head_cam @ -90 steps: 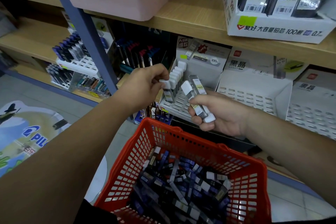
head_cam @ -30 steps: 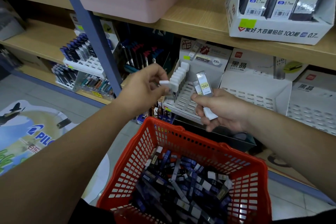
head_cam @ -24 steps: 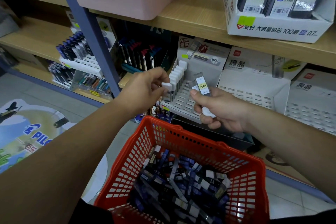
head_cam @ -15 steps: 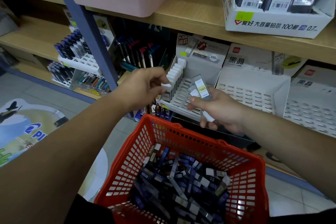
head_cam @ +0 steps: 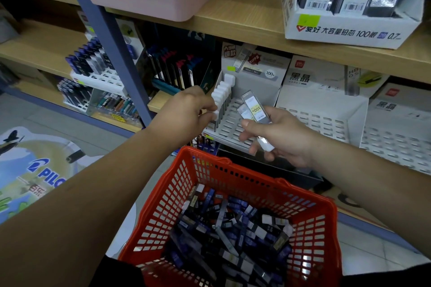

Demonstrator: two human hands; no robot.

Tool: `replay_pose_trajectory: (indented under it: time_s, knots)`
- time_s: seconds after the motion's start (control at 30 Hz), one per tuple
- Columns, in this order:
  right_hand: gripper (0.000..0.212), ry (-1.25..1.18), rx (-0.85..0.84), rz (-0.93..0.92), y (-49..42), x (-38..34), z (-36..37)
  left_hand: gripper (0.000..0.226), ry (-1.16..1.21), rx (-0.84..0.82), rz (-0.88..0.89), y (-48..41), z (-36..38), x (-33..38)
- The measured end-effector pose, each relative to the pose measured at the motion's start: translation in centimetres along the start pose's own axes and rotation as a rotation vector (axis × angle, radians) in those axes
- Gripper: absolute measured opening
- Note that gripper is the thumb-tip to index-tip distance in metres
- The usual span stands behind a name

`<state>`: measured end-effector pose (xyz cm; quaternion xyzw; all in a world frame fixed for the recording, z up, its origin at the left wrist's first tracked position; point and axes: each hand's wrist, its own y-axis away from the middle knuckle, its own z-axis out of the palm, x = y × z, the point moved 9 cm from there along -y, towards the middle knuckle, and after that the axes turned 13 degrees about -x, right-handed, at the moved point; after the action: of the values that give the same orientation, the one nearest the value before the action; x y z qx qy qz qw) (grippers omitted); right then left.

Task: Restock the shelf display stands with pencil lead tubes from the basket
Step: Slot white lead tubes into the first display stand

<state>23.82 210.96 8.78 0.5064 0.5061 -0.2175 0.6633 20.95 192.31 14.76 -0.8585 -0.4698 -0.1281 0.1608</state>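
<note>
Lead tubes (head_cam: 255, 109) — tilted upright in the right hand's (head_cam: 277, 140) grip — lie just right of the left hand (head_cam: 186, 115), which pinches a racked cap (head_cam: 216, 114).

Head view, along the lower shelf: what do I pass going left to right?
Stand of dark-blue tubes → left hand pinching the front tube → row of white-capped tubes → right hand gripping lead tubes → empty white stand → second white stand at the far right.
</note>
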Motion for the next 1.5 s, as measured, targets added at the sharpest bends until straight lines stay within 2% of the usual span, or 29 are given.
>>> replay_pose_trajectory:
  time_s: [0.17,0.23,0.3,0.37,0.43,0.53,0.63,0.7,0.77,0.83,0.9,1.0,1.1,1.17,1.23,1.37,1.5]
  knots:
    - [0.023,-0.060,-0.096,-0.028,0.7,-0.7,0.9,0.030,0.011,0.127,-0.028,0.9,-1.7,1.7]
    - [0.023,-0.128,-0.150,-0.046,0.9,-1.1,1.6,0.022,0.220,0.096,-0.138,1.1,-1.5,2.4]
    - [0.025,-0.176,-0.204,-0.073,1.0,-1.8,2.4,0.022,0.560,-0.070,-0.242,1.2,0.9,2.8]
    - [0.027,-0.194,-0.238,-0.104,1.2,-2.4,2.7,0.021,0.851,-0.122,-0.301,1.4,2.3,2.9]
    - [0.029,-0.196,-0.254,-0.122,1.3,-3.0,2.8,0.021,1.036,-0.088,-0.337,1.4,2.4,2.4]
    - [0.033,-0.221,-0.269,-0.120,1.3,-3.3,2.9,0.021,1.173,-0.110,-0.353,1.2,3.1,2.6]
    - [0.028,-0.202,-0.139,-0.102,1.0,-2.8,1.8,0.015,1.211,-0.110,-0.395,0.9,3.6,2.3]
    - [0.019,-0.073,0.031,-0.088,0.9,-2.5,-0.2,0.014,1.235,-0.040,-0.444,0.9,3.3,1.0]
    - [0.012,0.072,0.124,-0.067,0.8,-2.4,-1.8,0.016,1.258,0.042,-0.512,1.3,2.9,-0.5]
    - [0.010,0.107,0.147,-0.016,0.4,-2.2,-2.5,0.018,1.252,0.083,-0.560,1.6,2.6,-1.4]
    - [0.022,0.133,0.151,0.020,0.1,-2.3,-2.7,0.018,1.246,0.076,-0.584,1.9,2.6,-1.6]
    - [0.030,0.317,0.143,0.072,-0.3,-2.8,-2.7,0.017,1.218,0.020,-0.572,2.1,2.8,-1.3]
    - [0.018,0.498,0.128,0.089,-0.4,-2.7,-2.6,0.022,1.141,-0.008,-0.556,2.3,2.7,-1.0]
    - [0.009,0.565,0.208,0.034,-0.3,-3.0,-3.1,0.020,1.135,-0.020,-0.546,2.3,2.8,-1.0]
    - [0.015,0.554,0.306,-0.011,-0.1,-3.5,-3.8,0.016,1.135,-0.029,-0.541,2.3,2.9,-1.0]
    - [0.036,0.374,0.444,-0.140,0.7,-4.9,-4.7,0.010,1.125,-0.046,-0.547,2.4,3.4,-1.0]
    - [0.022,0.386,0.552,-0.235,0.4,-6.0,-5.0,0.009,1.129,-0.027,-0.538,2.4,3.4,-0.9]
